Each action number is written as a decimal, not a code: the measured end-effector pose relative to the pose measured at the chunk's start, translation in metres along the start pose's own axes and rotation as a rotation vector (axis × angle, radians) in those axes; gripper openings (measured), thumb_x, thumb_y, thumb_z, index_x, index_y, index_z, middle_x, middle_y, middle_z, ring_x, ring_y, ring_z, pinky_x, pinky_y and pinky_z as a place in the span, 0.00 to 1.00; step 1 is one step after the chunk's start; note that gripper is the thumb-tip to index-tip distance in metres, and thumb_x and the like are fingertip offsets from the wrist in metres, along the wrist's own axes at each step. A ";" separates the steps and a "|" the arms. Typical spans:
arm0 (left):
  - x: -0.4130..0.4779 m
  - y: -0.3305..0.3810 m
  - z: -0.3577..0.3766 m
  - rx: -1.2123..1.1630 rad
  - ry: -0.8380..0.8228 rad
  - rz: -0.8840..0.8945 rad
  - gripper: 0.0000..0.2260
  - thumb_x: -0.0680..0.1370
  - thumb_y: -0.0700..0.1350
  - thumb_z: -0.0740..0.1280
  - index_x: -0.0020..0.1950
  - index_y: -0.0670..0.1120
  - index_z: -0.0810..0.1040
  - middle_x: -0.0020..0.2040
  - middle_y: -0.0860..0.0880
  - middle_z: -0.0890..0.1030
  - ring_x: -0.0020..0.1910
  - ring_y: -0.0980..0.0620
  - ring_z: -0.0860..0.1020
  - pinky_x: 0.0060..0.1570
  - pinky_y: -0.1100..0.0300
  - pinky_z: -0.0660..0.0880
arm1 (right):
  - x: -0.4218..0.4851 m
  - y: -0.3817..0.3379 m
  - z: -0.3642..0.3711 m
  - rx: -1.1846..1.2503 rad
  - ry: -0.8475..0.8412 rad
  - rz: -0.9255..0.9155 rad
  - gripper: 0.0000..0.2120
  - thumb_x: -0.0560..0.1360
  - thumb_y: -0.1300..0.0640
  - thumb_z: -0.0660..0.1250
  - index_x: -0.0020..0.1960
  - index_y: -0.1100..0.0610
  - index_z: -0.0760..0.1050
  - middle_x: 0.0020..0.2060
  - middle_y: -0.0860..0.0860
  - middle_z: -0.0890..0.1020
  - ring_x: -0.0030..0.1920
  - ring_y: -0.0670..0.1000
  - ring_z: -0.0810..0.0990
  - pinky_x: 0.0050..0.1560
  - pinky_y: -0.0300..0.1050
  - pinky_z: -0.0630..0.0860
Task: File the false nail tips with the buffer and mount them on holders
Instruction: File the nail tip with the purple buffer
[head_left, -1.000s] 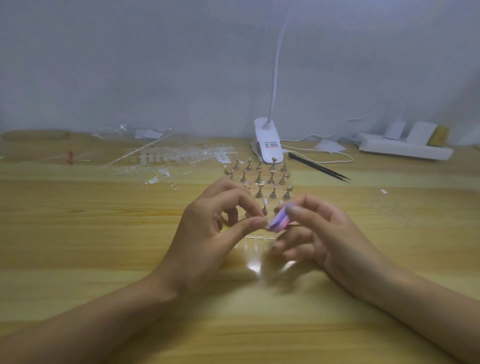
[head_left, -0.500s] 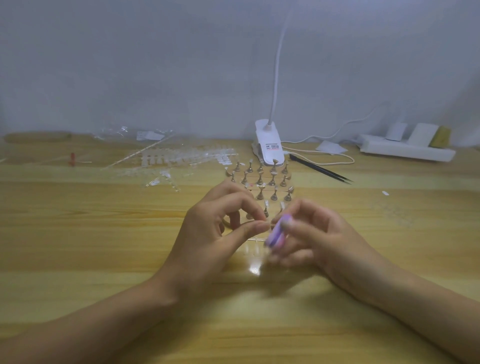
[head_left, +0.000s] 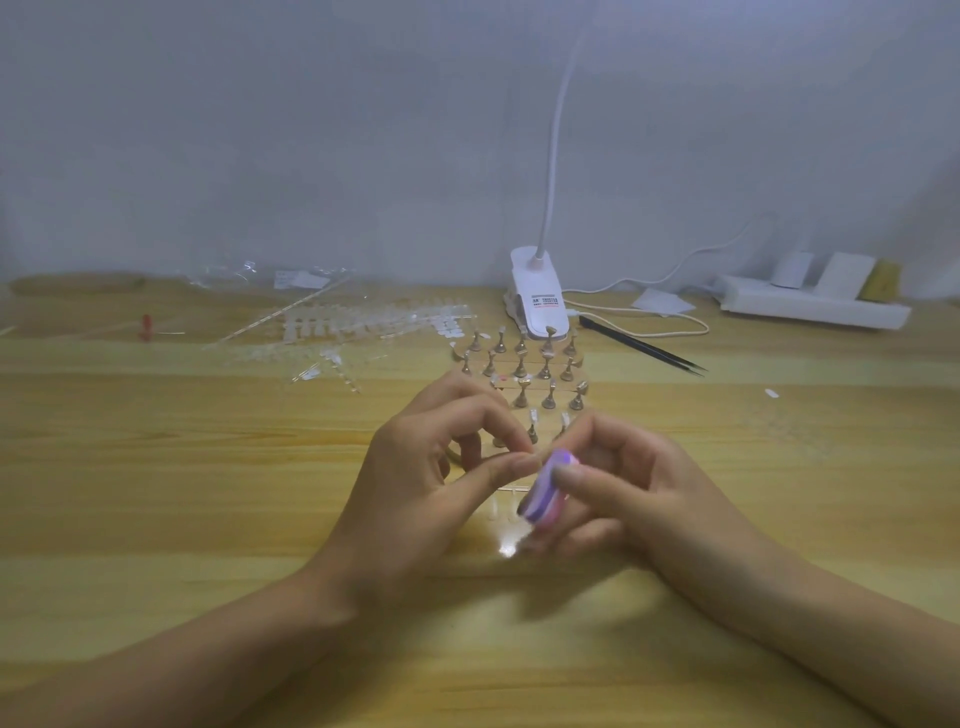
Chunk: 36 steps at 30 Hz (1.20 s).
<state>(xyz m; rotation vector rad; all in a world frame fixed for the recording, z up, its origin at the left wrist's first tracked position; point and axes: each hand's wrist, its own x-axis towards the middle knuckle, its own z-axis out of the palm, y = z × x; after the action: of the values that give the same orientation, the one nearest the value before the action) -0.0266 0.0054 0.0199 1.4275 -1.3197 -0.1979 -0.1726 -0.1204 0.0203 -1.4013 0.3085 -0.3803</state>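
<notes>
Your left hand (head_left: 415, 483) pinches the tiny nail tip (head_left: 529, 459). Your right hand (head_left: 639, 493) grips the buffer (head_left: 545, 491) just at its 3 o'clock, long side running 1 to 7. The holders (head_left: 545, 369) stand at 12 o'clock.

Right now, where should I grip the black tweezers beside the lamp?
Probably pinch the black tweezers at mid-length, from above: they lie flat, sharp tips point right, and the thick end crowds the lamp clip.

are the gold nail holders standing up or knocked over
Standing up: the gold holders in view sit on their bases in rows, none lying flat.
</notes>
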 end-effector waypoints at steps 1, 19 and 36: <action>0.000 0.000 0.000 -0.003 0.004 -0.004 0.04 0.71 0.49 0.73 0.39 0.50 0.81 0.45 0.56 0.76 0.36 0.56 0.73 0.35 0.73 0.66 | 0.000 0.000 0.000 0.033 0.053 -0.004 0.13 0.73 0.55 0.72 0.49 0.63 0.74 0.42 0.63 0.84 0.40 0.62 0.86 0.37 0.43 0.82; 0.000 -0.001 0.001 0.022 0.028 0.022 0.03 0.71 0.49 0.73 0.38 0.53 0.80 0.45 0.56 0.77 0.36 0.53 0.74 0.35 0.73 0.66 | -0.002 0.000 0.001 -0.044 -0.057 -0.032 0.10 0.75 0.56 0.72 0.48 0.60 0.74 0.44 0.61 0.85 0.42 0.61 0.86 0.39 0.42 0.82; 0.000 -0.002 0.001 0.020 0.040 0.021 0.03 0.70 0.49 0.73 0.38 0.54 0.81 0.44 0.55 0.76 0.39 0.52 0.75 0.34 0.65 0.70 | -0.003 -0.001 -0.001 -0.044 -0.022 -0.030 0.11 0.75 0.57 0.71 0.50 0.63 0.73 0.46 0.62 0.85 0.43 0.61 0.86 0.40 0.43 0.82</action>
<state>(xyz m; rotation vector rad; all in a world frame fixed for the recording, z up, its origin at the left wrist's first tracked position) -0.0258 0.0044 0.0185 1.4262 -1.3067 -0.1416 -0.1753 -0.1200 0.0208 -1.4536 0.2796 -0.3843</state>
